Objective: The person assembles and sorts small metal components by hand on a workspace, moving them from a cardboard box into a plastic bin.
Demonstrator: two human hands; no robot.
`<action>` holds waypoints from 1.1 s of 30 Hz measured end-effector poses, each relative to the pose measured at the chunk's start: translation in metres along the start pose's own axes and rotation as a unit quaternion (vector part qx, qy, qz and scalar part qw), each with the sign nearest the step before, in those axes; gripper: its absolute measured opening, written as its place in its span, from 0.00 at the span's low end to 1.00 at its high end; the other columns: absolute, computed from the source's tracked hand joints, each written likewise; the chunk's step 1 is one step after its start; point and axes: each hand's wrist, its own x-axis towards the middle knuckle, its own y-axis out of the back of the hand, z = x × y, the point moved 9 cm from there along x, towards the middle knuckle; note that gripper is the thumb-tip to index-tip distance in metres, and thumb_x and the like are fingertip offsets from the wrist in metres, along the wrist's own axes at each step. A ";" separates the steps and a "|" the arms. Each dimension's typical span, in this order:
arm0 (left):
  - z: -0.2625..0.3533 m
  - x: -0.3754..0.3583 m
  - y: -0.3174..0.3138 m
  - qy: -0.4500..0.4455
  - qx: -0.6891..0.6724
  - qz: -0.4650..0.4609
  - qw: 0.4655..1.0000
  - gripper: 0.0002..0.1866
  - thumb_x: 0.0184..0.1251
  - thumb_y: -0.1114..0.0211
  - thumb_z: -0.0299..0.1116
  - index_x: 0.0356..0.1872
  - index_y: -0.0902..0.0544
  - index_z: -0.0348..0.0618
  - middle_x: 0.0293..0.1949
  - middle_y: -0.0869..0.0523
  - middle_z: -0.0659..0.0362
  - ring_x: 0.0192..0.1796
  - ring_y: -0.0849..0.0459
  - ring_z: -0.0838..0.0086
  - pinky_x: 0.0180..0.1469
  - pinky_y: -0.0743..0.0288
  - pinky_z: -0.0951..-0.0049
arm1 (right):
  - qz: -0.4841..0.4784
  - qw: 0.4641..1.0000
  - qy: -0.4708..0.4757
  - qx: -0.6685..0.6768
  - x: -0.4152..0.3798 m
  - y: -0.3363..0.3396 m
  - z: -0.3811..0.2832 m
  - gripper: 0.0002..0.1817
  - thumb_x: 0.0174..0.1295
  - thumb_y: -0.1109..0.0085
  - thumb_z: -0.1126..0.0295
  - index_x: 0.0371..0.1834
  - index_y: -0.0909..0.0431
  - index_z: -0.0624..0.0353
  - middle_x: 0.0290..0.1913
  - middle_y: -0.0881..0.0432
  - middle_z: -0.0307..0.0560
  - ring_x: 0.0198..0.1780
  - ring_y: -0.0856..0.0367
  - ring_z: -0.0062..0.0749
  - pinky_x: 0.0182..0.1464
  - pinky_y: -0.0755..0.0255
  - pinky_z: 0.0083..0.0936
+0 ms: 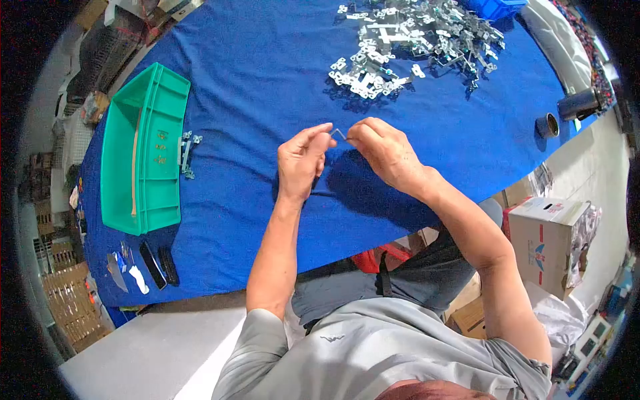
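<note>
Above the blue cloth, a small bent metal bracket spans the gap between my two hands, its V shape showing between the fingertips. My left hand pinches one end with thumb and forefinger. At the other end, the fingers of my right hand are closed on it. Part of the bracket is hidden by the fingers. Beyond the hands lies a large loose pile of metal brackets, mostly flat silver pieces with holes. A few similar metal pieces lie to the left, beside the green bin.
The green plastic bin stands on its side at the left of the blue-covered table. Several tools and dark objects lie near the front left edge. A blue tray is at the back, a dark cup at the right edge.
</note>
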 end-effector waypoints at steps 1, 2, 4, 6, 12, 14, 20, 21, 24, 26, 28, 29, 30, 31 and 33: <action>0.010 -0.001 -0.003 -0.034 -0.081 -0.027 0.996 0.41 0.70 0.35 0.61 0.71 0.28 0.37 0.46 0.12 0.50 0.30 0.19 0.78 0.28 0.25 0.80 | 0.028 0.999 -0.004 0.029 0.002 0.004 0.000 0.07 0.68 0.40 0.74 0.46 0.24 0.58 0.41 0.20 0.54 0.44 0.18 0.51 0.43 0.24 0.42; 0.019 -0.002 -0.006 -0.067 -0.161 -0.053 0.983 0.41 0.72 0.39 0.63 0.69 0.27 0.34 0.48 0.12 0.49 0.32 0.18 0.78 0.29 0.25 0.80 | 0.056 0.997 -0.007 0.058 0.003 0.009 -0.001 0.07 0.68 0.40 0.73 0.46 0.24 0.59 0.39 0.20 0.55 0.42 0.18 0.53 0.42 0.24 0.43; 0.028 -0.002 -0.013 -0.104 -0.221 -0.060 0.968 0.39 0.75 0.43 0.62 0.68 0.27 0.34 0.48 0.12 0.49 0.31 0.19 0.78 0.29 0.26 0.80 | 0.067 0.992 -0.059 0.089 0.001 0.016 0.006 0.06 0.69 0.40 0.74 0.46 0.25 0.60 0.38 0.20 0.55 0.40 0.18 0.53 0.41 0.25 0.42; 0.041 -0.006 -0.016 -0.140 -0.311 -0.054 0.938 0.29 0.80 0.43 0.50 0.66 0.26 0.33 0.44 0.12 0.52 0.29 0.20 0.79 0.29 0.26 0.81 | 0.078 0.983 -0.112 0.120 -0.002 0.017 0.014 0.06 0.69 0.41 0.74 0.46 0.25 0.62 0.36 0.19 0.56 0.38 0.18 0.52 0.39 0.25 0.41; 0.021 -0.003 0.009 -0.145 -0.141 0.111 0.973 0.16 0.78 0.39 0.33 0.58 0.17 0.34 0.41 0.12 0.58 0.34 0.16 0.78 0.34 0.21 0.78 | 0.009 0.945 -0.207 0.255 -0.011 -0.015 0.023 0.07 0.71 0.42 0.71 0.45 0.25 0.63 0.31 0.20 0.57 0.33 0.18 0.49 0.37 0.26 0.39; 0.030 -0.006 0.004 -0.129 -0.155 0.127 0.971 0.15 0.78 0.39 0.32 0.58 0.17 0.33 0.42 0.12 0.56 0.37 0.13 0.75 0.40 0.18 0.76 | -0.054 0.957 -0.175 0.224 -0.012 -0.027 0.014 0.06 0.73 0.43 0.72 0.45 0.24 0.64 0.29 0.20 0.45 0.30 0.22 0.26 0.35 0.27 0.27; 0.021 -0.006 -0.001 -0.095 -0.105 0.097 0.985 0.17 0.77 0.40 0.29 0.62 0.27 0.36 0.41 0.14 0.55 0.27 0.21 0.81 0.29 0.26 0.80 | -0.046 0.972 -0.141 0.182 -0.009 -0.022 0.008 0.06 0.73 0.43 0.72 0.43 0.24 0.65 0.30 0.18 0.47 0.31 0.19 0.26 0.36 0.25 0.28; 0.022 -0.006 -0.001 -0.102 -0.097 0.105 0.984 0.18 0.77 0.41 0.26 0.63 0.32 0.37 0.40 0.15 0.56 0.26 0.24 0.82 0.27 0.29 0.80 | -0.034 0.968 -0.160 0.189 -0.010 -0.019 0.013 0.06 0.73 0.43 0.72 0.44 0.24 0.65 0.30 0.17 0.47 0.32 0.19 0.26 0.36 0.25 0.28; 0.021 -0.005 0.000 -0.101 -0.092 0.096 0.986 0.18 0.70 0.47 0.17 0.58 0.35 0.41 0.43 0.17 0.54 0.27 0.28 0.84 0.28 0.31 0.81 | -0.025 0.954 -0.196 0.224 -0.011 -0.021 0.023 0.07 0.72 0.42 0.70 0.43 0.23 0.64 0.31 0.17 0.51 0.33 0.17 0.36 0.37 0.25 0.32; 0.023 -0.002 0.000 -0.110 -0.088 0.090 0.986 0.19 0.67 0.48 0.15 0.56 0.35 0.42 0.45 0.17 0.51 0.29 0.29 0.84 0.32 0.30 0.82 | -0.020 0.946 -0.217 0.239 -0.012 -0.021 0.028 0.09 0.70 0.40 0.69 0.43 0.23 0.64 0.31 0.17 0.58 0.33 0.16 0.47 0.36 0.25 0.39; 0.023 -0.002 -0.002 -0.112 -0.073 0.089 0.987 0.16 0.68 0.47 0.16 0.54 0.33 0.41 0.45 0.17 0.53 0.30 0.28 0.84 0.33 0.30 0.82 | -0.012 0.949 -0.205 0.238 -0.011 -0.021 0.027 0.09 0.70 0.40 0.68 0.43 0.22 0.64 0.31 0.18 0.57 0.32 0.17 0.45 0.36 0.25 0.38; 0.023 -0.002 -0.001 -0.113 -0.055 0.090 0.988 0.14 0.69 0.46 0.17 0.53 0.31 0.41 0.44 0.17 0.54 0.31 0.28 0.84 0.33 0.30 0.82 | -0.011 0.950 -0.207 0.236 -0.011 -0.020 0.026 0.09 0.70 0.40 0.68 0.43 0.22 0.64 0.31 0.18 0.57 0.32 0.17 0.45 0.36 0.25 0.38; 0.021 -0.002 0.002 -0.114 -0.057 0.087 0.988 0.14 0.69 0.46 0.17 0.53 0.31 0.41 0.44 0.17 0.54 0.31 0.28 0.84 0.33 0.30 0.82 | -0.014 0.953 -0.208 0.222 -0.010 -0.017 0.024 0.09 0.70 0.40 0.68 0.43 0.22 0.63 0.30 0.18 0.57 0.31 0.17 0.46 0.36 0.25 0.38; 0.016 0.000 0.003 -0.092 -0.007 0.066 0.994 0.14 0.69 0.44 0.19 0.54 0.28 0.39 0.46 0.16 0.54 0.32 0.26 0.84 0.35 0.29 0.83 | -0.016 0.956 -0.209 0.207 -0.009 -0.014 0.023 0.09 0.70 0.40 0.68 0.43 0.22 0.63 0.30 0.18 0.56 0.31 0.18 0.46 0.36 0.26 0.38; 0.012 0.000 -0.003 -0.071 0.040 0.043 0.996 0.13 0.70 0.43 0.20 0.55 0.25 0.37 0.48 0.15 0.54 0.34 0.25 0.84 0.36 0.28 0.83 | -0.001 0.964 -0.189 0.187 -0.008 -0.011 0.024 0.08 0.71 0.40 0.69 0.43 0.22 0.64 0.30 0.19 0.50 0.31 0.22 0.33 0.35 0.28 0.32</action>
